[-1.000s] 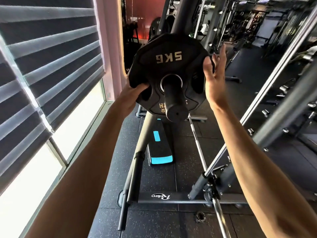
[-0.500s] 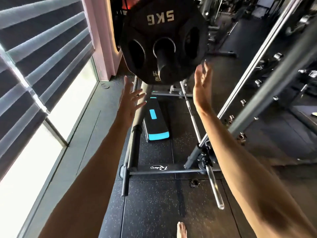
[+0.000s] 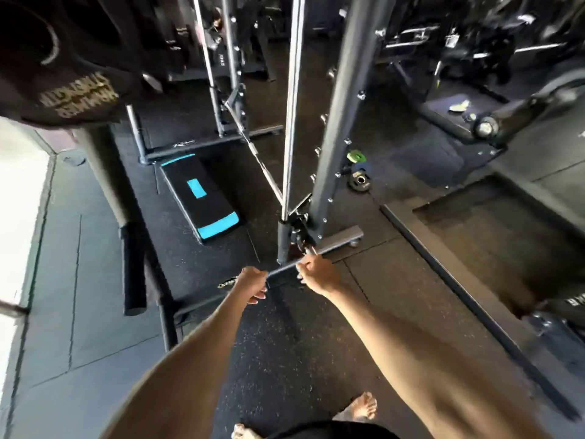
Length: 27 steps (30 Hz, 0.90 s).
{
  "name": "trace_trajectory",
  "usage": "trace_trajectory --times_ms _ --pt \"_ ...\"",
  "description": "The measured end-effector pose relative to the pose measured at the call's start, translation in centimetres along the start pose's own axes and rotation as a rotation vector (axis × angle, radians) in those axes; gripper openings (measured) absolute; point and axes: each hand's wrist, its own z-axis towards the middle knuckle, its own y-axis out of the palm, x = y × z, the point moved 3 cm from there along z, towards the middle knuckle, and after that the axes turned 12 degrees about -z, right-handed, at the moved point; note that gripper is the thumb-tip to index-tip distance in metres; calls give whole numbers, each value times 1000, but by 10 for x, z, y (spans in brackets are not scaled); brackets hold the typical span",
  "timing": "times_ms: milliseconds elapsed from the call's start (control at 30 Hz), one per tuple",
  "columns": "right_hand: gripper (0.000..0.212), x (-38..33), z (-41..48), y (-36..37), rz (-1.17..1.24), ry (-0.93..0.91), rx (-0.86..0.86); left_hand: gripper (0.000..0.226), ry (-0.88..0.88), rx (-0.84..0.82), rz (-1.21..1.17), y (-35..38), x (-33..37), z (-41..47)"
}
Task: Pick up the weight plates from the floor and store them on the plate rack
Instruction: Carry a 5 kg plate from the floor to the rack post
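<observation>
A black 5 kg weight plate (image 3: 63, 68) hangs on the plate rack at the top left, close to the camera, with gold lettering on its face. Both my arms hang down in front of me. My left hand (image 3: 252, 284) and my right hand (image 3: 316, 274) have loosely curled fingers and hold nothing. They are seen above the rack's grey floor bar (image 3: 335, 243). On the floor beyond the grey upright (image 3: 345, 122) lies a small black plate (image 3: 359, 182), with a blue plate (image 3: 365, 167) and a green plate (image 3: 356, 156) just behind it.
A black step platform with blue trim (image 3: 202, 198) lies on the rubber floor left of the upright. A barbell (image 3: 253, 150) leans diagonally inside the rack. A padded black bar (image 3: 134, 264) lies at the left. My bare feet (image 3: 361, 407) show at the bottom edge.
Both hands have come off the 5 kg plate and dropped low with fingers curling. The view has swung down and right, so the plate now sits at the top left.
</observation>
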Motion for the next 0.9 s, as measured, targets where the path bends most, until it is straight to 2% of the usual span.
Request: trace_trajectory --times_ms 200,433,633,767,900 --pt "32 145 -28 -49 -107 125 -67 28 56 -223 470 169 25 7" --pt "33 288 -41 -94 -181 252 -196 25 128 -425 703 326 59 8" --pt "31 357 -27 -142 -215 331 -263 32 176 -471 891 404 95 35" --pt "37 392 16 -177 -257 343 -265 33 193 -486 989 444 130 79" --pt "29 422 74 -222 -289 360 -326 34 196 -491 1017 478 176 135"
